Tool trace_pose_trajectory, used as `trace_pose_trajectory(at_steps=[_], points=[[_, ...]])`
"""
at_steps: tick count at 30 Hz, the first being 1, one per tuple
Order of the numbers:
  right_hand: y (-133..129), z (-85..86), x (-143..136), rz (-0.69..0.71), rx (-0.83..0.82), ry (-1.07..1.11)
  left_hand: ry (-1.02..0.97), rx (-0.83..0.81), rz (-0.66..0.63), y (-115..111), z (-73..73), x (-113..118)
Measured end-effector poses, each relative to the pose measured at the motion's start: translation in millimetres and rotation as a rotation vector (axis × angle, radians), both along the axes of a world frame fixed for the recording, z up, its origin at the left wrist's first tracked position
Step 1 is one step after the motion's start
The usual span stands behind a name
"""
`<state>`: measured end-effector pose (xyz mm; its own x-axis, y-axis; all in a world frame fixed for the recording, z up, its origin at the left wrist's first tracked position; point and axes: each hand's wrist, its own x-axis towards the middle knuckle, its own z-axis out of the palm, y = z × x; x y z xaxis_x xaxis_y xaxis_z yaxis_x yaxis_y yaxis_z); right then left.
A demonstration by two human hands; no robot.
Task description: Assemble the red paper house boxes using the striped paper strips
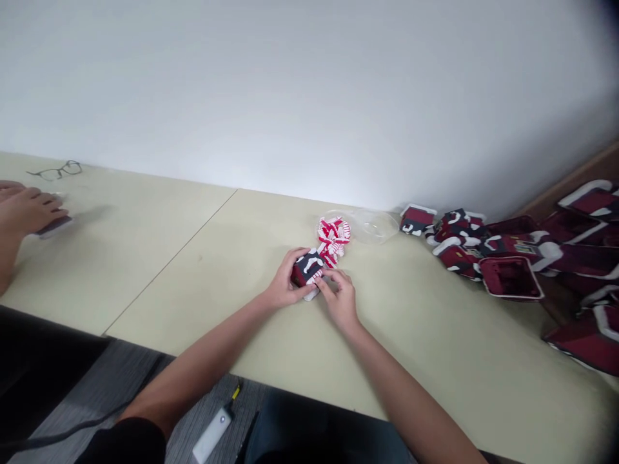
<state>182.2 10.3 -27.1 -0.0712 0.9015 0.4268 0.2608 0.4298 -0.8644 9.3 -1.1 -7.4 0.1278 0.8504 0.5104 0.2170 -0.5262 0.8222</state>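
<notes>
My left hand [281,285] is closed around a small dark red and black box [302,265] with white trim, holding it just above or on the table. The fingertips of my right hand [343,301] are pinched together at the box's near right side. They press on a small red-and-white striped piece [316,276] that lies against the box. Just beyond the box is a heap of red-and-white striped pieces [333,233], partly in a clear plastic container [377,227]. The underside of the box is hidden by my left hand.
Several dark red boxes with white trim [512,277] are piled at the right. On the left, another person's hands [29,209] hold a dark object, with eyeglasses [60,171] behind. A seam crosses the pale table [232,258]. A white device [213,433] sits below the front edge.
</notes>
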Motion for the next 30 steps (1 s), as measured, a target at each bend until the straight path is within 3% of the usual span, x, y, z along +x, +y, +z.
trace_pose_trajectory(at_steps=[8, 11, 14, 18, 24, 27, 30], points=[[11, -1.0, -5, 0.101, -0.097, 0.061, -0.016, -0.007, 0.055, 5, -5.3, -3], [12, 12.5, -2, 0.173, -0.158, 0.033, -0.03, -0.055, 0.092, 5, -2.1, -7], [5, 34.4, 24, 0.228, -0.218, -0.002, -0.048, -0.109, 0.208, 0, 7.3, -28], [-12, 50.3, 115, 0.155, -0.202, -0.135, 0.047, -0.115, 0.628, -21, 30.5, -100], [-20, 23.7, 294, -0.277, -0.282, -0.373, 0.276, -0.174, 1.462, -71, 59.0, -245], [-19, 21.7, 351, -0.483, -0.323, -0.423, 0.239, -0.25, 1.63, -81, 65.8, -286], [-11, 29.5, 379, -0.591, -0.254, -0.519, 0.225, -0.315, 1.657, -77, 69.5, -302]])
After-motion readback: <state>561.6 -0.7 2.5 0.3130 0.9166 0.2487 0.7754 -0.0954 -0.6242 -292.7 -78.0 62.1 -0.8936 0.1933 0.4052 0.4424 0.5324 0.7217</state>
